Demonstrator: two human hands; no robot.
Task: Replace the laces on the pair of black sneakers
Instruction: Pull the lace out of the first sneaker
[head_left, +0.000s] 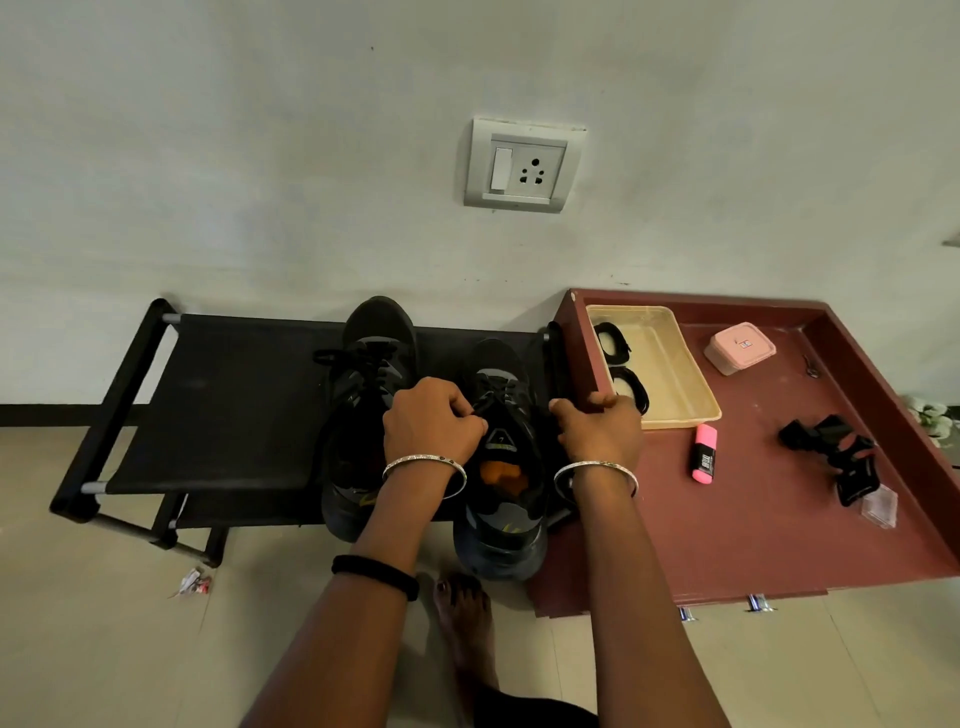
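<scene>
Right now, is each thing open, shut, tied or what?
Left sneaker, laced, on the rack.
Right sneaker, laced; left hand pinches its lace.
Right hand, curled at the rack's end; grip unclear.
Spare laces, coiled in the tray.
Pink box, lid on.
Pink highlighter, capped.

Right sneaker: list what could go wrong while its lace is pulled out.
1. The right sneaker overhangs the front edge of the rack; a tug from the left hand, pinching its lace, might tip it off.
2. The right hand sits close to the tray of coiled laces and might knock it.
</scene>
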